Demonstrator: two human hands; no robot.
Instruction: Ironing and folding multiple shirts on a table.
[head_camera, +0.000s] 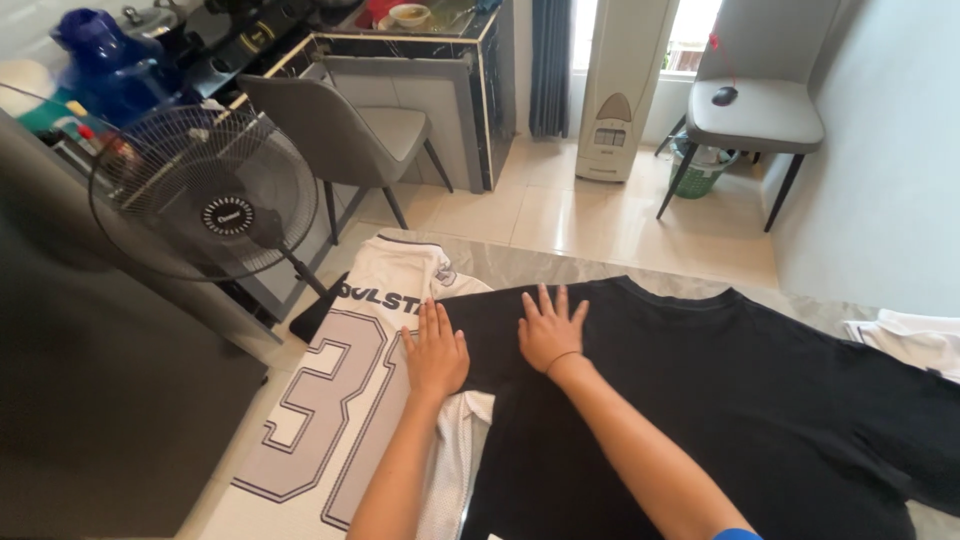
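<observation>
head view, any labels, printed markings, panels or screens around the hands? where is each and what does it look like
White jersey: under the left hand, beside the black shirt; large grey outlined numerals, dark lettering and a small crest.
Fan badge: hub of the standing fan, left; round, black with small white marking.
Control panel: on the tall white appliance at the window; small, grey, arched top.
The right hand lies flat on the black shirt, which shows no print.

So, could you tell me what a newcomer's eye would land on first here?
Two bare hands pressed flat, fingers spread, in the middle: the left hand where a white jersey with big grey numerals meets a black T-shirt, the right hand on the black shirt. At left stands a black pedestal fan.
</observation>
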